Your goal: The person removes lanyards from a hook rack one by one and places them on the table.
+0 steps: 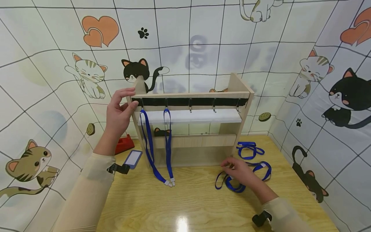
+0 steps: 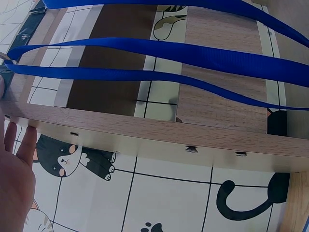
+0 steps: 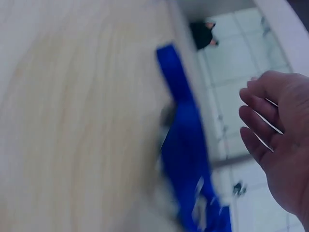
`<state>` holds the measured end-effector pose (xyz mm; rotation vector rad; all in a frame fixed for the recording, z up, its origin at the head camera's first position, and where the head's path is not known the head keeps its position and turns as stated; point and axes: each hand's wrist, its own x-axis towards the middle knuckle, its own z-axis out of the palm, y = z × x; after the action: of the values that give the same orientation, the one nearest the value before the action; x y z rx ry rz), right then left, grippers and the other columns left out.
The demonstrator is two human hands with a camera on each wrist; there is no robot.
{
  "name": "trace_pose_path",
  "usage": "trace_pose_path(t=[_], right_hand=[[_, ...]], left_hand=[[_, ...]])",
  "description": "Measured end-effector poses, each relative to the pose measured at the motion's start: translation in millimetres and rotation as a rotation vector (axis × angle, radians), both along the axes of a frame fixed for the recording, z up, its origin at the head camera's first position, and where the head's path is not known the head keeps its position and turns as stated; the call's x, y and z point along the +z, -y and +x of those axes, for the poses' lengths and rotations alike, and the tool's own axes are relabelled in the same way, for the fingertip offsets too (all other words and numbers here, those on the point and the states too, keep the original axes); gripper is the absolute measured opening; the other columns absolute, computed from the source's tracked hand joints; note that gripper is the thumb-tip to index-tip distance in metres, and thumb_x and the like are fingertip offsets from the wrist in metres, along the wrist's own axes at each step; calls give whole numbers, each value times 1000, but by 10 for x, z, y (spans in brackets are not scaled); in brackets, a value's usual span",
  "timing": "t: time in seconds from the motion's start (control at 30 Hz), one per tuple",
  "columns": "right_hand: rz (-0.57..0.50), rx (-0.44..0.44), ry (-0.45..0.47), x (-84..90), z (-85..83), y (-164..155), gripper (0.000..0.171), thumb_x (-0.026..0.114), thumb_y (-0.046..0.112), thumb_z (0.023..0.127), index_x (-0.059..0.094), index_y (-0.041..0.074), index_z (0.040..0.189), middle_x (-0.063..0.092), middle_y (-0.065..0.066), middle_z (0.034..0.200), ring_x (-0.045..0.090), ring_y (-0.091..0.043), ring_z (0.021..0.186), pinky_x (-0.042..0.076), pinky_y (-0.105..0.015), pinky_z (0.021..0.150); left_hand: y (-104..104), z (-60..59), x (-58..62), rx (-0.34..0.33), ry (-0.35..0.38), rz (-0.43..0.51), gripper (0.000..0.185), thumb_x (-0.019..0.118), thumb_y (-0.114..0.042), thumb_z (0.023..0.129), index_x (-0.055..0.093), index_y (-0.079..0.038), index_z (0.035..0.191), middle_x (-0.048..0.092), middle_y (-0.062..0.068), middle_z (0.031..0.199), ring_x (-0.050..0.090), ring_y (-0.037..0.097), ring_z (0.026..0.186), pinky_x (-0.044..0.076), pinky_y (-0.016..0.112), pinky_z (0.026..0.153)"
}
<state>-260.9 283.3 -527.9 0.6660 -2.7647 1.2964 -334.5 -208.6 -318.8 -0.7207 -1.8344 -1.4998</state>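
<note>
A light wooden rack with a row of hooks stands on the table. Two blue lanyards hang from its two leftmost hooks. My left hand holds the rack's top left corner, fingers over the top rail and thumb at the front. In the left wrist view the hand touches the rack's board, with the lanyard straps stretched across. My right hand hovers low over a loose blue lanyard on the table, fingers relaxed and holding nothing. The blurred right wrist view shows that hand beside the lanyard.
Another blue lanyard lies coiled behind, near the rack's right foot. A blue-rimmed badge holder and a red object lie left of the rack. Three hooks on the right hang bare. Cat-patterned walls close in on all sides.
</note>
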Motion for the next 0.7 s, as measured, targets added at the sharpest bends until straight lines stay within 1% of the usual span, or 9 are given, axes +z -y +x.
trace_pose_path(t=[0.07,0.2,0.3,0.4,0.47,0.53,0.7], right_hand=[[-42,-10,-49,83,24,127,11,75,8,106,79,9,117,76,-3,110,70,-21,97,61,-31,76],[-106,-21,-211,290,34,434,9,76,11,107,78,16,114,74,3,105,69,-14,93,61,-31,76],[-166,-15,-349,486,31,690,11,77,8,105,77,13,114,74,2,107,69,-13,94,61,-34,77],[-240,-3,-448,699,17,976,15,79,5,103,75,6,118,74,-3,108,70,-17,94,62,-38,75],[-285,0,-476,818,-2,1164,21,80,4,102,73,2,121,73,-7,109,70,-20,94,62,-40,75],[-298,-11,-500,907,-31,1345,27,82,6,101,70,1,125,72,-8,111,70,-21,93,62,-41,75],[-305,-35,-529,1082,-93,1760,38,83,10,101,65,5,134,66,-6,115,69,-23,97,62,-41,80]], left_hand=[[5,-3,1,0,-3,0,33,73,1,105,69,-1,137,64,8,152,56,25,145,58,24,102],[7,-9,4,0,-6,4,32,73,1,105,69,0,137,64,8,151,55,25,145,59,24,101],[8,-16,-3,4,-5,7,33,73,3,104,68,0,137,64,8,152,56,25,145,59,23,101],[13,-21,2,6,-9,10,34,73,4,104,68,1,138,64,9,152,56,25,145,59,23,100],[15,-20,5,5,-12,11,34,73,4,104,68,2,138,64,9,152,56,25,145,59,22,100],[14,-20,7,2,-14,12,34,73,4,104,67,2,138,64,10,152,56,25,145,59,23,100],[7,-18,6,-9,-16,14,34,73,4,104,68,2,137,63,13,152,56,26,145,59,23,101]])
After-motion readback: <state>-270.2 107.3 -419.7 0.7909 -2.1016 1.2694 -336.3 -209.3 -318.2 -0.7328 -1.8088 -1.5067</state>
